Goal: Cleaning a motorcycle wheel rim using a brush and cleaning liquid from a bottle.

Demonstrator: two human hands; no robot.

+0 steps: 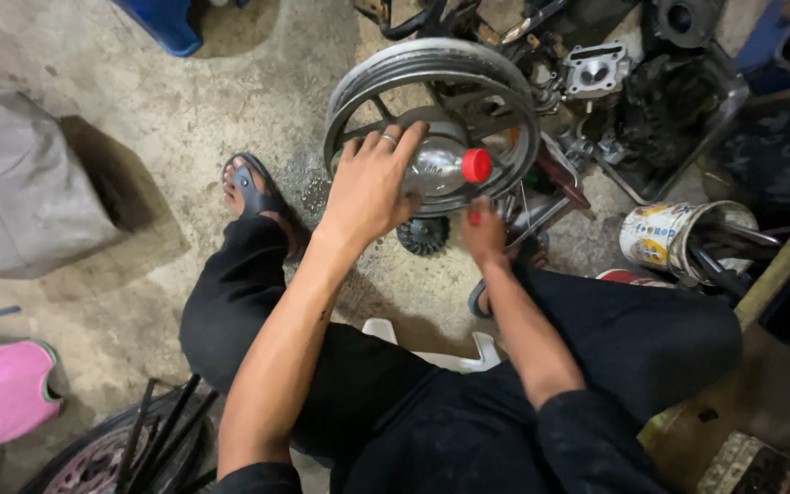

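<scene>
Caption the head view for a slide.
Left hand grips a red-capped clear bottle against a grey wheel; right hand reaches below.

One cam only, head-worn, so no 2nd view to share w/. It looks steeply down and a bit fwd from the seated person's head, over both forearms and black-trousered knees to the concrete floor (230, 101). Close range: left hand (372, 183) and right hand (485, 229) sit near frame centre. Just beyond the left hand's grip, the wheel (432, 119) fills upper centre. Past that, engine parts (596, 69) run off the top edge. Left of the grip, well apart, a sandalled foot (253, 192); right of it, a can (665, 236). Bottom edge cuts off at the lap.
</scene>
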